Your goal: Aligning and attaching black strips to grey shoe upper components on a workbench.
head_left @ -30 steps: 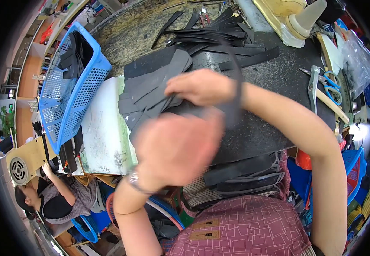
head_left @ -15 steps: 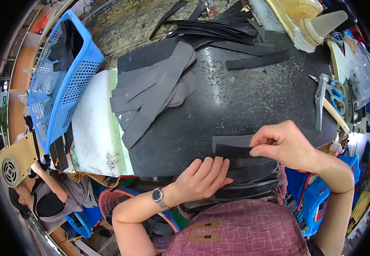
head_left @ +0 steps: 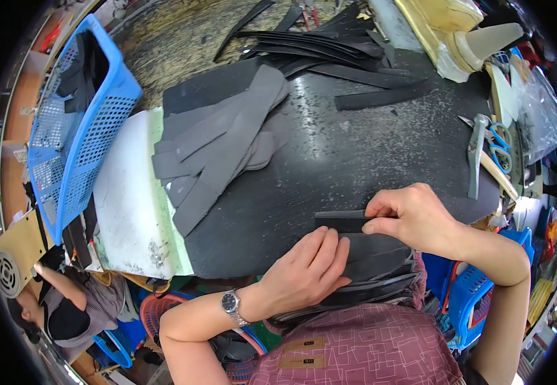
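Note:
A narrow black strip [head_left: 342, 223] lies at the near edge of the dark work board [head_left: 330, 173], with a thin grey edge showing along its far side. My right hand [head_left: 413, 215] pinches the strip's right end between thumb and fingers. At its left end rest the fingertips of my left hand [head_left: 307, 266]; those fingers are stretched out and the thumb stands apart. Between my hands and my lap sits a stack of dark strips [head_left: 381, 256], partly hidden by my left hand. Several grey rounded strips [head_left: 233, 141] overlap in a loose pile on the board's left.
Black strips [head_left: 317, 48] are heaped at the far side. A hammer [head_left: 477, 157] and blue-handled scissors [head_left: 500, 144] lie right. A blue basket [head_left: 92, 128] stands left, a yellowish container [head_left: 442, 32] far right. Another person [head_left: 66, 301] works at lower left.
The grey band beyond the black strip has become narrower, and the strip lies closer over it. My right hand still pinches its end. The whole view has shifted slightly.

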Demonstrator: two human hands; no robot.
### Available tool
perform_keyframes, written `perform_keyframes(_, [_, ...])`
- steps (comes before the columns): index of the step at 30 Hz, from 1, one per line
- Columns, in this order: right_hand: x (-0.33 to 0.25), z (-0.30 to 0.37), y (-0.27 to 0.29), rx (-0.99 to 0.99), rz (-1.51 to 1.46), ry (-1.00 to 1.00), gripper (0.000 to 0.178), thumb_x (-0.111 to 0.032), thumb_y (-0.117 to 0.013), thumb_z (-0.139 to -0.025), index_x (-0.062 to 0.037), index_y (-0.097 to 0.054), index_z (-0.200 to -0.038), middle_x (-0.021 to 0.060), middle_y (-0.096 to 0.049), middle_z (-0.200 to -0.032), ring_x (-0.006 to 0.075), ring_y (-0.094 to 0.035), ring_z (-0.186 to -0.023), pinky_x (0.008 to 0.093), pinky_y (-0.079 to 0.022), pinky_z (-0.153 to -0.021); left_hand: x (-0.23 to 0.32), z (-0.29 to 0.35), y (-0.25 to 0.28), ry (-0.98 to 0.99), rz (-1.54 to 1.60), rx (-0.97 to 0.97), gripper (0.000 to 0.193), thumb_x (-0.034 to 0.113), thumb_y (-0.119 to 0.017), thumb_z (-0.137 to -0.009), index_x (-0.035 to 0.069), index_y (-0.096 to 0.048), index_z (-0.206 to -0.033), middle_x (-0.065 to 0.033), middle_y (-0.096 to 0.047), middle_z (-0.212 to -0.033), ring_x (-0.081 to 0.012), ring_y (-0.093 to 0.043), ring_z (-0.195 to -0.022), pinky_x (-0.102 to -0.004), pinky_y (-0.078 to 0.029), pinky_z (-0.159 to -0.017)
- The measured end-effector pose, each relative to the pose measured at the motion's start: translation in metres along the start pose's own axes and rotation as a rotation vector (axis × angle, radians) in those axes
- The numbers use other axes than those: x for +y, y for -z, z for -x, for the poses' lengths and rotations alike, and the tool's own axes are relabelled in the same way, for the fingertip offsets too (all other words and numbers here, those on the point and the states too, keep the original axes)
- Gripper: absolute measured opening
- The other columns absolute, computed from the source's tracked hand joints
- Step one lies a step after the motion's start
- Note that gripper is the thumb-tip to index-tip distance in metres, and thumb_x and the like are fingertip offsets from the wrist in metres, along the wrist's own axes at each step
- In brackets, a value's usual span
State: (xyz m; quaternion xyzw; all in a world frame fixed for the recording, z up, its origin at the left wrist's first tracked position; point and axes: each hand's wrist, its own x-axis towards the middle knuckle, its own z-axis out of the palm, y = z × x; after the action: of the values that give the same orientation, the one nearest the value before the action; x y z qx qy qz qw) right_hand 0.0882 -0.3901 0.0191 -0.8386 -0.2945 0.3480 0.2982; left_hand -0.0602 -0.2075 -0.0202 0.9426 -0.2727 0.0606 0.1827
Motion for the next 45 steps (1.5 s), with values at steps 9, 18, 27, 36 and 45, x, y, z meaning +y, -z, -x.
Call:
perform_keyframes(9, [0.021,0.012,0.015,0.019,-0.04,-0.141,0.014,-0.015,-0.07,-0.075,-0.0027,-0.066,-0.078,0.0106,-0.065,-0.069,0.0244,-0.065,-0.064,0.033,-0.049,-0.061,-0.013,-0.04,0.009,-0.023,-0.022,-0.19,0.08,0.051,-0.069,-0.069,0.006,-0.049,-0.132,-0.0065,-0.045,-0.085,-0.0201,-0.046,-0.078,-0.0293,-0.04,-0.064])
perform_keyframes(18, [0.062,0.035,0.023,0.337,0.601,0.169,0.048,-0.048,-0.073,-0.065,-0.0072,-0.051,-0.078,0.0106,-0.054,-0.074,0.0317,-0.057,-0.068,0.0407,-0.044,-0.06,-0.014,-0.042,0.008,-0.056,-0.08,-0.225,0.07,0.043,-0.07,-0.07,0.007,-0.053,-0.128,-0.0041,-0.048,-0.091,-0.0171,-0.047,-0.08,-0.0268,-0.04,-0.066])
perform_keyframes(27, [0.065,-0.076,0.057,0.703,0.521,0.667,0.025,-0.023,-0.072,-0.074,-0.0056,-0.056,-0.082,0.0094,-0.058,-0.085,0.0287,-0.056,-0.084,0.0387,-0.046,-0.074,-0.006,-0.033,0.018,-0.353,-0.08,-0.247,0.041,0.015,-0.058,-0.076,0.001,-0.057,-0.115,-0.005,-0.052,-0.094,-0.0155,-0.05,-0.08,-0.0248,-0.042,-0.065])
perform_keyframes(36, [0.045,-0.101,0.058,0.451,0.345,0.407,0.019,-0.011,-0.069,-0.076,-0.0044,-0.053,-0.083,0.011,-0.058,-0.078,0.0296,-0.057,-0.08,0.0394,-0.046,-0.069,0.026,-0.002,0.008,-0.243,0.41,-0.037,0.025,0.018,-0.067,-0.073,0.003,-0.066,-0.093,-0.0061,-0.061,-0.085,-0.0181,-0.058,-0.071,-0.0304,-0.047,-0.06])
perform_keyframes(45, [-0.012,-0.11,-0.007,0.469,0.481,0.997,0.011,-0.01,-0.061,-0.077,-0.0068,-0.055,-0.086,0.0056,-0.061,-0.079,0.0232,-0.059,-0.087,0.0353,-0.048,-0.076,-0.117,-0.038,0.048,0.542,-0.29,0.338,0.022,0.017,-0.071,-0.076,0.006,-0.066,-0.094,-0.0109,-0.061,-0.093,-0.0295,-0.06,-0.084,-0.0362,-0.049,-0.072])
